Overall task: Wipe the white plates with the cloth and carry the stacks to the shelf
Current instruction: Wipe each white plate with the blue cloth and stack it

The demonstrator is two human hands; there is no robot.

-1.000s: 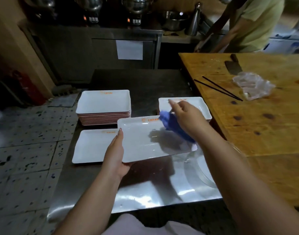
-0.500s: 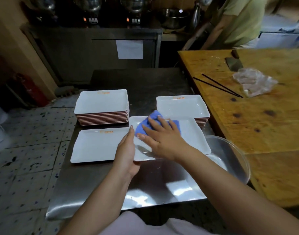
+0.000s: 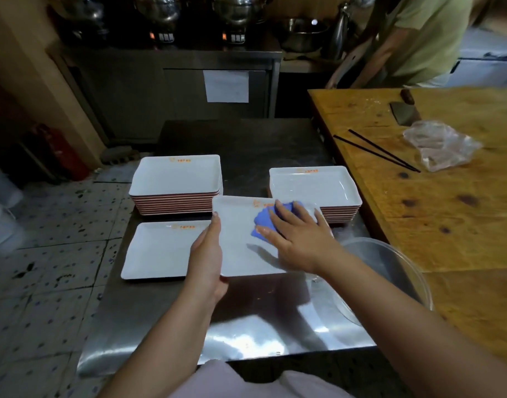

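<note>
- Your left hand (image 3: 207, 258) gripped the near-left edge of a white plate (image 3: 241, 248), fingers laid along its left rim and the thumb hidden beneath, so the plate was held just above the steel table (image 3: 246, 334).
- Your right hand (image 3: 297, 235) lay flat with fingers spread, pressing a blue cloth (image 3: 268, 221) onto the far-right part of that plate; the fingers were straight, not curled round the cloth.
- The held plate overlapped the right edge of a single plate (image 3: 157, 251) lying flat at the near left, and its far-right corner reached in front of the right stack (image 3: 314, 186).
- Counted: two stacks at the far side, the left stack (image 3: 176, 182) and the right one, plus one single plate and the one in your hands. How many plates each stack held could not be counted surely.
- The top plate of the right stack showed nothing in it; the same went for the left stack.
- A clear bowl (image 3: 390, 271) sat at the table's near-right edge, against the wooden counter (image 3: 447, 214); its contents could not be told.
- Bare steel lay open near you and beyond the stacks.
- On the counter: two black chopsticks (image 3: 378, 152), one cleaver (image 3: 404, 110), one crumpled plastic bag (image 3: 442, 143).
- Another person (image 3: 419, 38) stood at the far right.
</note>
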